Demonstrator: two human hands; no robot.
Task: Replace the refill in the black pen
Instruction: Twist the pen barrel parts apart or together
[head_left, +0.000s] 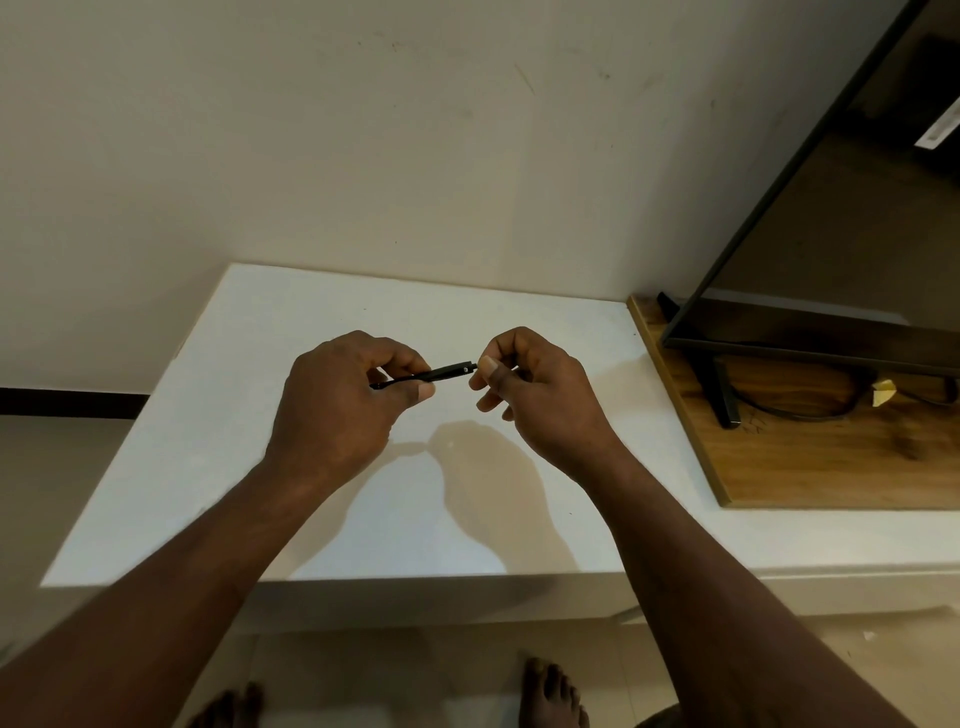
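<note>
A slim black pen (447, 372) lies roughly level in the air above a white table (208, 447). My left hand (337, 405) pinches its left part between thumb and fingers. The pen's right end reaches the thumb and fingertips of my right hand (530, 389), whose fingers are curled in. Whether the right hand grips the pen's end or a small part there I cannot tell, since the fingers hide it. No refill shows.
A wooden board (810, 457) on the right carries a black flat screen (831, 218) on a stand, with a black cable (810, 413) and a yellow tag. A pale wall rises behind the table. Bare feet show on the floor below.
</note>
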